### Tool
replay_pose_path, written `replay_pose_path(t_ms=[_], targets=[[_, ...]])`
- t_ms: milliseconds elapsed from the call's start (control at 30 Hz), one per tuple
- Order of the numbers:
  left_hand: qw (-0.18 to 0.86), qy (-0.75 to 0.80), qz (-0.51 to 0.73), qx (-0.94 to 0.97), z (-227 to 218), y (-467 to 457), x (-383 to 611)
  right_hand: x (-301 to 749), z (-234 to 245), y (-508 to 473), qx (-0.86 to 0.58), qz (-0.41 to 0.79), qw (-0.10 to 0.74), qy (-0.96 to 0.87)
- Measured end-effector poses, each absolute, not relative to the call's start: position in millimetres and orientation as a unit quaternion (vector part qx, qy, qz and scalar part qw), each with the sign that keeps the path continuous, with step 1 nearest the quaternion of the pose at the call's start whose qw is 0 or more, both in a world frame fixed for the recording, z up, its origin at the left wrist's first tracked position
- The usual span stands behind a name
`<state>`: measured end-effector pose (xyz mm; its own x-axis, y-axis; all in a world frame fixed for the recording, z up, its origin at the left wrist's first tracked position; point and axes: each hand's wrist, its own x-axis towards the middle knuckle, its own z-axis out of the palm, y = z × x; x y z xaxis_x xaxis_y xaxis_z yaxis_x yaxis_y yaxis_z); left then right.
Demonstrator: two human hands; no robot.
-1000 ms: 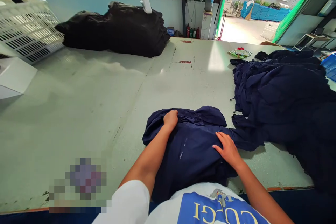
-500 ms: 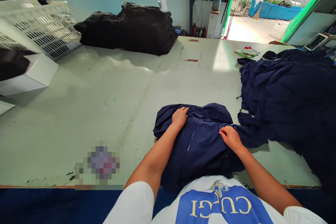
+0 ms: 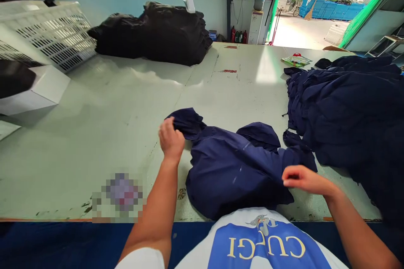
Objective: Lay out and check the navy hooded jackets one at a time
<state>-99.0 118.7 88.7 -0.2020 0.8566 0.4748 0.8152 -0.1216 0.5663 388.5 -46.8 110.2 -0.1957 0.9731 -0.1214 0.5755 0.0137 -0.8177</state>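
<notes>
A navy blue garment (image 3: 233, 168) lies crumpled on the pale green table (image 3: 120, 105) right in front of me. My left hand (image 3: 171, 138) is closed on one end of it, a sleeve or corner pulled out to the left. My right hand (image 3: 304, 178) pinches the garment's right edge near the table's front. Part of the cloth between my hands is bunched up, with a hood-like fold (image 3: 260, 133) at the back.
A big heap of navy garments (image 3: 350, 105) fills the table's right side. A black pile (image 3: 158, 33) lies at the back, white slatted crates (image 3: 47, 29) and a white box (image 3: 47, 88) at the left. A green packet (image 3: 296, 59) lies far right.
Both hands left the top of the garment. My left hand dragged one end out to the left; my right hand moved right and toward me, gripping the edge. The garment has spread wider.
</notes>
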Motion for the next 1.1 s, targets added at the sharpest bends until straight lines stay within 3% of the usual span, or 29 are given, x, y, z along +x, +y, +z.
replay_pose_path(t_ms=[67,233,367,500,633,733,867,967,1033,1100], targets=[[0.068,0.603,0.337,0.72,69.1,98.4,-74.8,382.5,104.7,-50.9,-0.583,0.402,0.205,-0.675],[0.186,0.607,0.204,0.745,42.5,67.0,-7.9,367.0,85.5,-4.5,-0.6,0.378,0.207,-0.674],[0.213,0.63,0.228,0.711,45.0,55.0,0.7,362.3,51.2,41.1,-0.654,0.312,0.22,-0.653],[0.223,0.638,0.265,0.687,49.3,50.2,-9.0,360.2,14.1,49.7,-0.616,0.403,0.117,-0.667],[0.255,0.599,0.39,0.651,67.9,53.3,-11.3,361.4,30.1,52.9,-0.588,0.426,0.09,-0.682],[0.251,0.557,0.499,0.614,100.5,55.7,-10.8,362.1,86.5,64.8,-0.643,0.341,0.185,-0.661],[0.151,0.524,0.571,0.614,148.6,36.7,-12.2,363.5,169.4,55.9,-0.594,0.01,0.422,-0.685],[0.151,0.532,0.455,0.698,153.4,7.9,-26.2,360.0,186.2,19.3,-0.487,-0.11,0.452,-0.739],[0.238,0.526,0.257,0.775,136.0,-7.7,-44.9,355.2,169.1,-7.7,-0.441,-0.022,0.344,-0.829],[0.287,0.575,0.065,0.763,112.8,-15.0,-66.2,350.7,140.7,-28.8,-0.439,0.142,0.179,-0.869]])
